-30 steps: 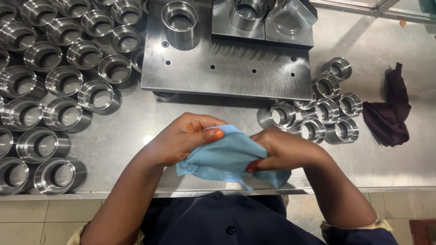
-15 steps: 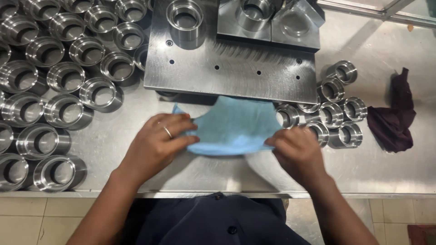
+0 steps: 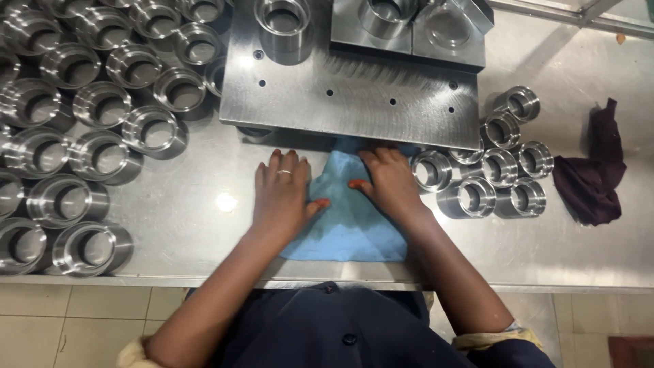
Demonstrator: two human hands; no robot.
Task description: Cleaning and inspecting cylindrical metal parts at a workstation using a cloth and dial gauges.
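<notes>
A blue cloth point(image 3: 347, 218) lies spread flat on a steel table point(image 3: 191, 225), its far edge tucked against a thick drilled metal plate point(image 3: 354, 88). Both hands press down on it, palms flat, fingers straight and close together: the left hand point(image 3: 281, 194) on its left edge, the right hand point(image 3: 390, 180) on its upper right. Shiny metal rings point(image 3: 88, 136) crowd the left; a smaller cluster of rings point(image 3: 494, 174) and a dark rag point(image 3: 593, 177) sit right.

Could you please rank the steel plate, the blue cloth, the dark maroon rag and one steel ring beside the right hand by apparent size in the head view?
1. steel plate
2. blue cloth, partly under both hands
3. dark maroon rag
4. steel ring
</notes>
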